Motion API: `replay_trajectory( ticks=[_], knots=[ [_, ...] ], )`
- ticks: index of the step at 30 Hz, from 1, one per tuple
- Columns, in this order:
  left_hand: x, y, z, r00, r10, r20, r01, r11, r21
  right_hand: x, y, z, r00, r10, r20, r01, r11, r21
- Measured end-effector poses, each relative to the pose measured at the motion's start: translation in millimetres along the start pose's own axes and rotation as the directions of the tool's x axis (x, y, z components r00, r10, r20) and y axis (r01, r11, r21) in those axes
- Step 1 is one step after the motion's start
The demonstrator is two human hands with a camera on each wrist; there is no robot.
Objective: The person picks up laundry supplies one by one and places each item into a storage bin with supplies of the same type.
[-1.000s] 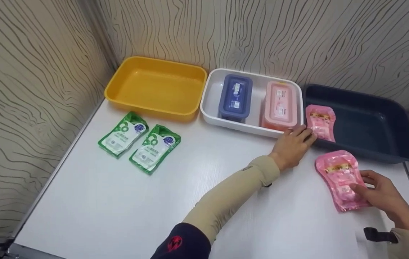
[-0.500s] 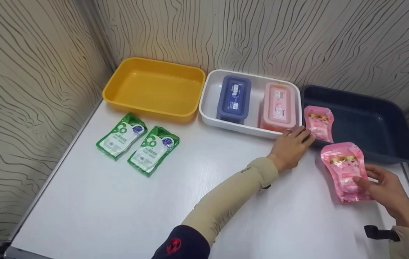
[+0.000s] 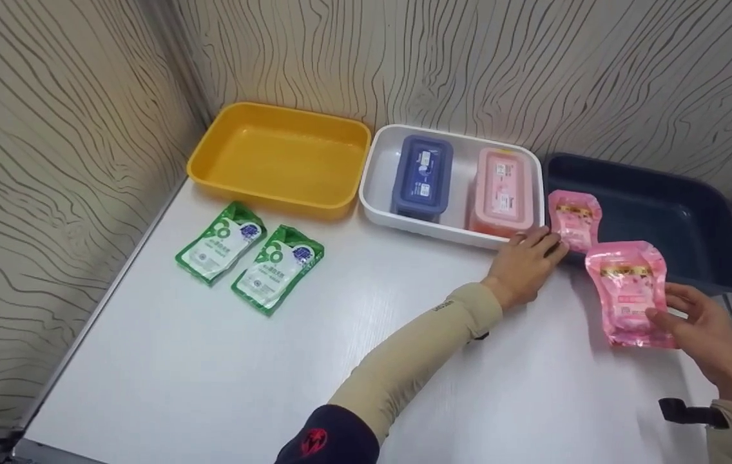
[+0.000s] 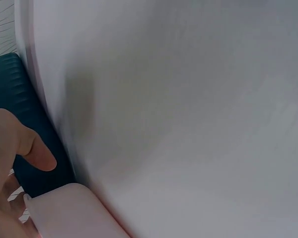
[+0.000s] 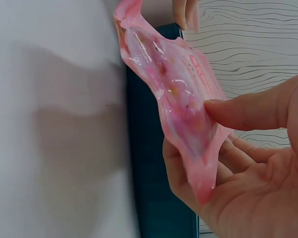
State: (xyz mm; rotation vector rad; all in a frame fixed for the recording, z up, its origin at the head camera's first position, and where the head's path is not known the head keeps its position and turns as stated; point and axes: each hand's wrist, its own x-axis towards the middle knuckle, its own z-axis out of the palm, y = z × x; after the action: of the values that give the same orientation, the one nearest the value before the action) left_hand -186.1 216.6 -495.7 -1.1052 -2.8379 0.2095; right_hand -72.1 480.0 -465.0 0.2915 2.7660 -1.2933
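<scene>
My right hand (image 3: 704, 332) pinches a pink pouch (image 3: 630, 293), thumb on its printed front and fingers behind. The pouch hangs tilted over the near edge of the navy bin (image 3: 669, 222); in the right wrist view the pouch (image 5: 174, 94) shows its glossy, swollen side. Another pink pouch (image 3: 573, 220) lies inside the navy bin at its left end. My left hand (image 3: 524, 267) rests its fingers over the rims where the white bin (image 3: 433, 229) and navy bin meet. In the left wrist view its thumb (image 4: 39, 154) hangs before the navy bin's outer wall.
The white bin holds a blue lidded box (image 3: 424, 174) and a pink lidded box (image 3: 503, 187). A yellow bin (image 3: 276, 200) stands at the left. Two green-and-white pouches, one left (image 3: 221, 243) and one right (image 3: 278, 269), lie on the white table (image 3: 211, 374). Patterned walls rise behind.
My right hand has lifted the pink pouch up and a little to the right, toward the navy bin, turning it more upright. The left hand has stayed at the rims.
</scene>
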Motion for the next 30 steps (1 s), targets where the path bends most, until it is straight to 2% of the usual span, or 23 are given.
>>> replay_trajectory(
  ticks=[3,7,9,11,14,16,21,30],
  knots=[
    [0.1,0.3,-1.0,1.0,0.001,0.009,-0.001,1.0,-0.004,1.7,2,-1,0.999,0.007,-0.033,-0.006,1.0,0.01],
    [-0.3,-1.3,-0.7,1.0,0.0,0.014,0.0,1.0,-0.005,6.3,2,0,0.994,0.07,-0.08,-0.068,0.997,0.027],
    [-0.5,-2.3,-0.1,1.0,0.007,-0.002,-0.007,1.0,-0.007,8.6,2,-2,0.99,0.114,-0.088,-0.1,0.983,0.153],
    [-0.4,-2.9,0.8,1.0,0.015,-0.025,-0.015,1.0,-0.008,10.4,3,-4,0.985,0.147,-0.09,-0.112,0.943,0.313],
    [-0.5,-3.5,1.8,0.998,0.026,-0.059,-0.027,1.0,-0.01,13.6,5,-9,0.98,0.18,-0.083,-0.109,0.841,0.53],
    [-0.6,-3.5,2.3,0.998,0.026,-0.063,-0.027,1.0,-0.011,16.2,5,-12,0.977,0.192,-0.088,-0.11,0.82,0.561],
    [-1.0,-2.5,2.5,0.998,0.024,-0.052,-0.025,0.999,-0.023,23.8,6,-19,0.966,0.24,-0.094,-0.139,0.792,0.594],
    [-1.9,-1.4,1.8,0.999,0.012,-0.031,-0.013,0.999,-0.034,40.3,5,-27,0.956,0.282,-0.082,-0.142,0.689,0.71]
  ],
)
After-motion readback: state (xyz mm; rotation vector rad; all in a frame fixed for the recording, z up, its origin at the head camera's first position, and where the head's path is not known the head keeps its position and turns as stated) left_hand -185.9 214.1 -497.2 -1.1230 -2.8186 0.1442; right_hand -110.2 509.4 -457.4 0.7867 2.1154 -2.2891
